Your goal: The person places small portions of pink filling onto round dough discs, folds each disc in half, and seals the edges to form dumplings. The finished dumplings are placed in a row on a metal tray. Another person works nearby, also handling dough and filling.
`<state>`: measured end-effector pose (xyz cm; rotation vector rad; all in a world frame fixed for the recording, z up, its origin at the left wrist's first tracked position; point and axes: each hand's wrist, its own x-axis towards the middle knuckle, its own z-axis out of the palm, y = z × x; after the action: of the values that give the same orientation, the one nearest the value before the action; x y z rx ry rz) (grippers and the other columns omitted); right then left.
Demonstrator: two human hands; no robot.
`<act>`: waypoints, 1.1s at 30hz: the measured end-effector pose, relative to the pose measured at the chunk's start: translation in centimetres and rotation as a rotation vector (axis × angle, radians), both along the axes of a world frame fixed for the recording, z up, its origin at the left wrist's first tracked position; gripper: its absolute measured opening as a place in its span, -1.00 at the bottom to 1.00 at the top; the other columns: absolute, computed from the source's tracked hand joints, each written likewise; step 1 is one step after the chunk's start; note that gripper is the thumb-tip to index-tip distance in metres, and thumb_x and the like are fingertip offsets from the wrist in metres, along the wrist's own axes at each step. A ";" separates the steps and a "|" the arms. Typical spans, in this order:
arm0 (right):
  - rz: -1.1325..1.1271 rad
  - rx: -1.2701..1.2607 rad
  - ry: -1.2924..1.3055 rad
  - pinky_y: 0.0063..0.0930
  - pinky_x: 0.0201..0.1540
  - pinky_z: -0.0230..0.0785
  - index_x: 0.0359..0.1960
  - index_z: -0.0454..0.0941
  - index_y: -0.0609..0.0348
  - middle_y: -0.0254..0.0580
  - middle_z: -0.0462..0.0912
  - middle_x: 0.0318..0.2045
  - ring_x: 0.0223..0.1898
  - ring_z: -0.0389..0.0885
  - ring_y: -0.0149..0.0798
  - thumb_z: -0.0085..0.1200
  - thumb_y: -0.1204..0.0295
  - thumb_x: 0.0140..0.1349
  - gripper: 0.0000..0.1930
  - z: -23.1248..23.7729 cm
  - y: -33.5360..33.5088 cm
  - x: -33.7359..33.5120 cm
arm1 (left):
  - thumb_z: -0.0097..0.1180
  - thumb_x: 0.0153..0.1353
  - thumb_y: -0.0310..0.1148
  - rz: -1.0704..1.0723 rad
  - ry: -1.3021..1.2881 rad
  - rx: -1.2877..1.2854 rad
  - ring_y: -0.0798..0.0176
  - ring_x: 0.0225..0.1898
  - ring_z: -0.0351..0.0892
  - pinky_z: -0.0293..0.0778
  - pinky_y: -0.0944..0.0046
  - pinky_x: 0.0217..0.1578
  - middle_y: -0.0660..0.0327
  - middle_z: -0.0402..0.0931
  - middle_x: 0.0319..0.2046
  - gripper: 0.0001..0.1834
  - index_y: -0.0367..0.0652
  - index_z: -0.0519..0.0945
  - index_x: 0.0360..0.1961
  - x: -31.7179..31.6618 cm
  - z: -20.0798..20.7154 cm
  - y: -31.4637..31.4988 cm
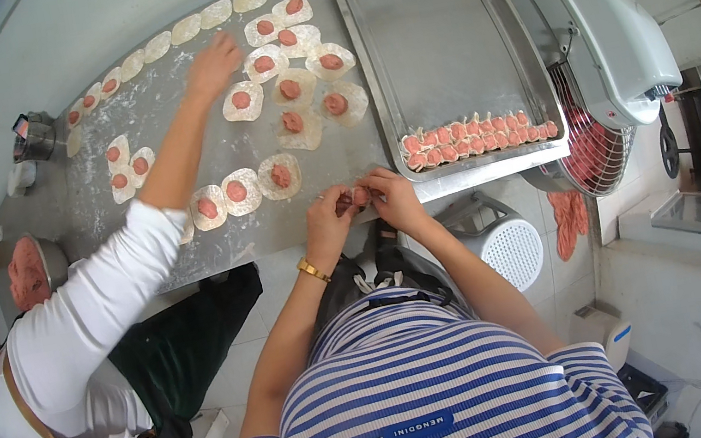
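Note:
My left hand (331,219) and my right hand (394,196) meet at the table's front edge. Between them, their fingers pinch a small dumpling (360,198) with pink filling showing. Just beyond my left hand lies a round wrapper topped with meat filling (280,175). More filled wrappers (288,89) spread over the floured metal table (185,79). To my right, a large metal tray (438,25) holds two rows of finished open-topped dumplings (477,138) along its near side.
At the left a co-worker in a white sleeve (117,279) reaches across the table; their hand (213,63) is among the wrappers. A bowl of pink meat (30,271) stands by them. A white mixer (608,33) with a wire guard is at the right. Below it sits a grey plastic stool (511,252).

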<state>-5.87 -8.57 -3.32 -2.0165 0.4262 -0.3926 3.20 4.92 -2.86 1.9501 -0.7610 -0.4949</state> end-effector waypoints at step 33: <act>-0.127 -0.297 0.271 -0.38 -0.30 0.43 -0.33 0.66 0.16 -0.12 0.60 -0.36 -0.37 0.60 -0.12 0.06 0.74 -0.17 -0.68 1.9 -33.8 -13.0 | 0.05 0.16 -0.43 0.517 0.720 -0.363 0.36 -0.40 0.44 0.43 0.42 -0.28 0.30 0.44 -0.39 -0.94 -0.13 0.44 -0.36 12.0 -0.7 -4.5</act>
<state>-18.89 -42.34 -1.42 -2.3506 0.7008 -0.2713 15.21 0.37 -3.55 1.3978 0.1136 -0.6267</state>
